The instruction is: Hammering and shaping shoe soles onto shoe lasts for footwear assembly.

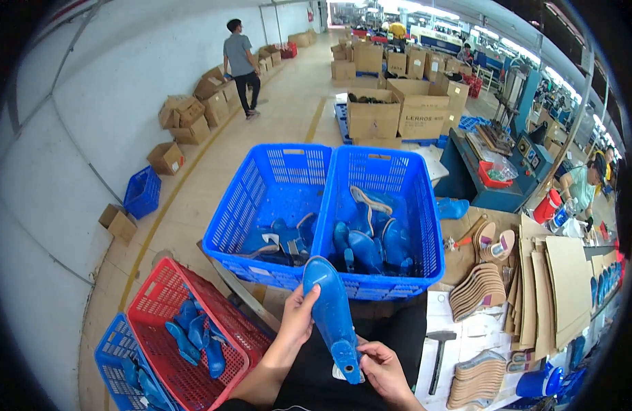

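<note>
A blue plastic shoe last (pixel 331 305) is held over my lap, its broad toe end up and its heel end down toward me. My left hand (pixel 299 316) is wrapped round its left side, thumb on the face. At the lower right, my right hand (pixel 384 370) has its thumb and fingers closed at the edge of the heel end. A small pale piece shows beside the heel, too little of it to name. Just beyond the last stand two blue crates; the right crate (pixel 432 226) holds several blue lasts (pixel 364 250), and the left crate (pixel 227 205) holds fewer.
On my left are a red crate (pixel 148 301) and a blue crate (pixel 110 356), both with lasts. The right-hand table carries a hammer (pixel 439 359), stacked insoles (pixel 477 291) and cardboard sheets (pixel 569 288). A person (pixel 241 61) walks at the far left beside cartons (pixel 186 120).
</note>
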A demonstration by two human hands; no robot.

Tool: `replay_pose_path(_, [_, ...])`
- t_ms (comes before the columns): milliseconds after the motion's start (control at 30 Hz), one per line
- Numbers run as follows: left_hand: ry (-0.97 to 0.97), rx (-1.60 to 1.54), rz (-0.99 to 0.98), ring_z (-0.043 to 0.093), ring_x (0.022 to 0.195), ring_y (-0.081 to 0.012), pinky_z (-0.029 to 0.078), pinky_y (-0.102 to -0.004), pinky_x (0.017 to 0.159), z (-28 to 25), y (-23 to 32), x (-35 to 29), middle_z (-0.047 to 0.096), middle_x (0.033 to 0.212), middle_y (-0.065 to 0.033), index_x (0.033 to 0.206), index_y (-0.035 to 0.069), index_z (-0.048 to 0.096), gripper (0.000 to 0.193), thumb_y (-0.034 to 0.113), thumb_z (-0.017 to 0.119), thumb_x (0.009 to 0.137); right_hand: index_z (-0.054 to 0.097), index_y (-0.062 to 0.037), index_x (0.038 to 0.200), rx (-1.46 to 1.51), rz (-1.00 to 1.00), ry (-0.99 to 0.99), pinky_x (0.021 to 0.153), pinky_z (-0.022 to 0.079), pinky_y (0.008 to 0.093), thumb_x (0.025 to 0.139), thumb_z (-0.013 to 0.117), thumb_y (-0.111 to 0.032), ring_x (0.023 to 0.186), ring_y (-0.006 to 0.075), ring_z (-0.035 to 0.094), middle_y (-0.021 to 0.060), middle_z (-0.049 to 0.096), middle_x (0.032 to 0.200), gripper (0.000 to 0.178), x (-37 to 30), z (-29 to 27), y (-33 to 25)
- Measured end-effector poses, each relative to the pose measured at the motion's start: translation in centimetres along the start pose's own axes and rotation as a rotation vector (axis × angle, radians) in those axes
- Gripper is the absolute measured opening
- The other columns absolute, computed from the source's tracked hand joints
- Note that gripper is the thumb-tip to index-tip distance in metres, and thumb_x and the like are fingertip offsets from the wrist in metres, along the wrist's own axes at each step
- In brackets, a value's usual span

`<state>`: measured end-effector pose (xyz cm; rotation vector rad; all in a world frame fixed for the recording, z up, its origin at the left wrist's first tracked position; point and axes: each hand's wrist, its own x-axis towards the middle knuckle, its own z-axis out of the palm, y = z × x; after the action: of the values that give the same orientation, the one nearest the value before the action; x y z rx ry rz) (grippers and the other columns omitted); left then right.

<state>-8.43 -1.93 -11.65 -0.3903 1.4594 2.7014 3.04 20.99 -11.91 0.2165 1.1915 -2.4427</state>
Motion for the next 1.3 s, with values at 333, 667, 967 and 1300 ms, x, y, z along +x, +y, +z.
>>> replay_pose_path(333, [0.001,-0.054,0.013,0.074,0.094,-0.0142,0.062,-0.0287,0.076,-0.1,1.0,-1.3,0.075,0.115,-0.0070,0.136,0.006,0.063,0.035,0.026,0.068,0.108,0.068,-0.0078,0.098,-0.116,-0.034,-0.007,0.063,0.034,0.0206,0.106,0.070,-0.016,0.070,0.0027,0.047,-0.0067,0.056,0.082,0.011,-1.3,5.3,-4.7])
replay_pose_path(667, [-0.052,-0.038,0.033,0.073,0.101,-0.0170,0.062,-0.0340,0.085,0.2,1.1,-2.7,0.074,0.118,-0.0081,0.134,0.003,0.064,0.032,0.023,0.066,0.109,0.071,-0.0058,0.104,-0.114,0.097,-0.036,0.070,0.043,0.0213,0.104,0.072,-0.017,0.077,0.0062,0.056,-0.0044,0.061,0.083,0.012,-1.9,4.4,-5.1])
replay_pose_path(967, [-0.041,-0.046,-0.011,0.074,0.102,-0.0183,0.063,-0.0345,0.084,0.0,0.1,-2.5,0.074,0.117,-0.0091,0.135,0.004,0.064,0.033,0.023,0.067,0.109,0.069,-0.0053,0.104,-0.084,0.038,-0.160,0.077,0.048,0.0236,0.104,0.072,-0.016,0.084,0.0090,0.060,-0.0019,0.062,0.090,0.011,-1.4,2.5,-4.0])
replay_pose_path(1300, [-0.030,-0.064,-0.051,0.075,0.100,-0.0185,0.064,-0.0358,0.083,0.0,-0.2,-2.9,0.074,0.118,-0.0086,0.135,0.005,0.064,0.032,0.023,0.066,0.109,0.067,-0.0069,0.100,-0.070,0.011,-0.181,0.078,0.050,0.0254,0.103,0.073,-0.012,0.085,0.0102,0.060,-0.0016,0.063,0.093,0.008,-1.5,1.9,-3.0])
